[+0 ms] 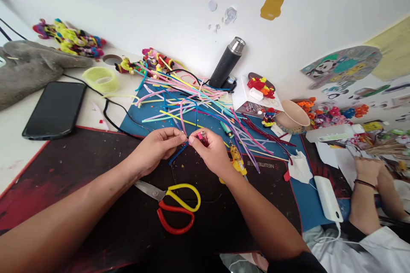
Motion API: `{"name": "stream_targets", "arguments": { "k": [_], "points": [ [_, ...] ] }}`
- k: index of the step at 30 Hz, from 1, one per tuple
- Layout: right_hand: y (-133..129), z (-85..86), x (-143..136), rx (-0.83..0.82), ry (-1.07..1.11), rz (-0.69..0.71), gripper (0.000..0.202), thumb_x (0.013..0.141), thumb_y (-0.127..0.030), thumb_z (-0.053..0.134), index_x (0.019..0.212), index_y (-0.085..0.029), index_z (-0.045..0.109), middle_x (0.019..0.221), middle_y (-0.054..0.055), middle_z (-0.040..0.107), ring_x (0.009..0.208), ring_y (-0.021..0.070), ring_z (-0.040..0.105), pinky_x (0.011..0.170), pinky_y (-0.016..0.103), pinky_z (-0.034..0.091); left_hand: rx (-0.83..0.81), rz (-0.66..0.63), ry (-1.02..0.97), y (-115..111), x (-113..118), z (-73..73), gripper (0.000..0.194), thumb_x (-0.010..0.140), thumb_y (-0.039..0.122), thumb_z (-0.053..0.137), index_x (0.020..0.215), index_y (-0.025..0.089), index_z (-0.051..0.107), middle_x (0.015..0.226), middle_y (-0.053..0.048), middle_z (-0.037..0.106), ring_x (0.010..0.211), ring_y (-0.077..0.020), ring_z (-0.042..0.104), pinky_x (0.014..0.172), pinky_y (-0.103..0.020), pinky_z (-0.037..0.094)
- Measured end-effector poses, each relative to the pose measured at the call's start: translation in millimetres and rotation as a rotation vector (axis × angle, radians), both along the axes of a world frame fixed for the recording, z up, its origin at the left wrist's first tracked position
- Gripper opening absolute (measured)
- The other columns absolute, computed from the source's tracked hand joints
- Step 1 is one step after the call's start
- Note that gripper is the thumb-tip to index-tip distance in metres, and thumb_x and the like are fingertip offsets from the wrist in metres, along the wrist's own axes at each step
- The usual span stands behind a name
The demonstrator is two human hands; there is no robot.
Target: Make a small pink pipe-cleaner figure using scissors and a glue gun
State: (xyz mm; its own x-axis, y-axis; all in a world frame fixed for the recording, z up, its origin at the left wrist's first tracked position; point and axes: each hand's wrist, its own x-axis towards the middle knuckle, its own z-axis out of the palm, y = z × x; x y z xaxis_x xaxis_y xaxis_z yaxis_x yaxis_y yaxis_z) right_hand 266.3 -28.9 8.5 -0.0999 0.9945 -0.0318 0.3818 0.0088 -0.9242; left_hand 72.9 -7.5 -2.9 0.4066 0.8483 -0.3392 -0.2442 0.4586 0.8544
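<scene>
Above the dark mat (128,222), my left hand (162,147) and my right hand (209,151) meet fingertip to fingertip. Both are closed in a pinch on a small dark piece, too small to make out, between the thumbs. A small pink and dark item (203,137) shows inside the curled fingers of my right hand. Blue pipe cleaners (177,155) stick out below the fingertips. Scissors (163,196) with one yellow and one red handle lie below the hands. Behind the hands spreads a loose pile of coloured pipe cleaners (188,94).
A phone (54,110) and yellow-green coil (100,80) lie left. A black flask (226,64) stands behind; a yellow glue gun (237,162) is near my right wrist. Further right are a bowl (293,115), a white power bank (328,198) and another person's arms (367,196).
</scene>
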Motion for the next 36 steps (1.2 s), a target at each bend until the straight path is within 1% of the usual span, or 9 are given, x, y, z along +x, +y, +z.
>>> {"name": "stream_targets", "arguments": {
  "k": [14, 22, 24, 26, 28, 30, 32, 34, 36],
  "points": [
    [-1.6, -2.4, 0.5, 0.016, -0.007, 0.005, 0.023, 0.096, -0.045, 0.069, 0.096, -0.022, 0.073, 0.092, 0.003, 0.076, 0.079, 0.0185, 0.065, 0.075, 0.031, 0.052, 0.003, -0.008, 0.021, -0.5, -0.6, -4.1, 0.056, 0.067, 0.065, 0.101, 0.078, 0.018, 0.074, 0.055, 0.008, 0.04, 0.049, -0.0068, 0.024, 0.047, -0.024, 0.014],
    [-2.4, -2.8, -1.3, 0.025, -0.05, -0.01, 0.022, 0.096, -0.044, 0.066, 0.096, -0.023, 0.072, 0.086, 0.002, 0.073, 0.073, 0.0175, 0.061, 0.069, 0.03, 0.049, -0.018, -0.018, 0.001, -1.5, -1.4, -7.2, 0.048, 0.074, 0.057, 0.099, 0.08, 0.016, 0.074, 0.055, 0.008, 0.039, 0.048, -0.0066, 0.025, 0.045, -0.023, 0.014],
    [-2.6, -0.7, -2.4, 0.024, -0.051, -0.012, 0.022, 0.096, -0.044, 0.065, 0.095, -0.023, 0.072, 0.085, 0.002, 0.073, 0.072, 0.0172, 0.06, 0.068, 0.03, 0.049, -0.058, 0.008, -0.057, -0.5, -1.1, -7.4, 0.044, 0.077, 0.052, 0.098, 0.079, 0.015, 0.073, 0.055, 0.009, 0.036, 0.047, -0.0056, 0.024, 0.044, -0.021, 0.015],
    [-3.2, 1.3, -3.4, 0.021, -0.042, -0.013, 0.023, 0.096, -0.044, 0.065, 0.093, -0.023, 0.071, 0.083, 0.001, 0.071, 0.07, 0.0166, 0.059, 0.067, 0.029, 0.048, -0.127, 0.07, -0.144, 1.8, -0.7, -6.3, 0.037, 0.082, 0.044, 0.095, 0.08, 0.014, 0.074, 0.056, 0.01, 0.035, 0.046, -0.0051, 0.024, 0.042, -0.019, 0.018],
    [-4.3, 2.3, -4.2, 0.023, -0.031, -0.012, 0.023, 0.096, -0.045, 0.066, 0.093, -0.023, 0.071, 0.082, 0.001, 0.07, 0.069, 0.0164, 0.058, 0.066, 0.029, 0.047, -0.219, 0.161, -0.233, 4.8, -0.4, -3.7, 0.028, 0.09, 0.037, 0.088, 0.082, 0.012, 0.076, 0.058, 0.007, 0.042, 0.047, -0.0062, 0.034, 0.041, -0.017, 0.028],
    [-5.7, 2.5, -5.4, 0.028, -0.036, -0.002, 0.022, 0.097, -0.044, 0.067, 0.094, -0.023, 0.071, 0.083, 0.001, 0.071, 0.069, 0.0167, 0.06, 0.067, 0.029, 0.048, -0.312, 0.246, -0.3, 7.5, -0.3, -0.2, 0.026, 0.099, 0.031, 0.077, 0.083, 0.011, 0.077, 0.065, 0.0, 0.057, 0.053, -0.0096, 0.051, 0.048, -0.018, 0.046],
    [-7.2, 2.3, -7.5, 0.032, -0.063, 0.018, 0.02, 0.097, -0.043, 0.067, 0.096, -0.023, 0.071, 0.084, 0.001, 0.073, 0.071, 0.0176, 0.062, 0.069, 0.03, 0.049, -0.388, 0.301, -0.356, 9.0, -0.2, 3.2, 0.03, 0.105, 0.03, 0.068, 0.085, 0.011, 0.079, 0.077, -0.008, 0.07, 0.068, -0.015, 0.067, 0.065, -0.023, 0.061],
    [-8.4, 2.6, -10.7, 0.044, -0.097, 0.047, 0.017, 0.097, -0.041, 0.068, 0.097, -0.024, 0.071, 0.087, 0.002, 0.076, 0.076, 0.0193, 0.067, 0.073, 0.031, 0.052, -0.43, 0.325, -0.407, 9.0, 0.1, 6.0, 0.034, 0.108, 0.033, 0.064, 0.089, 0.011, 0.081, 0.09, -0.014, 0.078, 0.086, -0.0211, 0.076, 0.082, -0.029, 0.067],
    [-8.9, 3.7, -15.0, 0.074, -0.123, 0.087, 0.015, 0.099, -0.039, 0.067, 0.098, -0.025, 0.071, 0.092, 0.003, 0.079, 0.083, 0.0211, 0.073, 0.079, 0.032, 0.054, -0.427, 0.326, -0.451, 7.9, 0.5, 8.3, 0.037, 0.109, 0.039, 0.064, 0.094, 0.011, 0.081, 0.102, -0.018, 0.082, 0.102, -0.0262, 0.079, 0.094, -0.035, 0.067]
  ]
}}
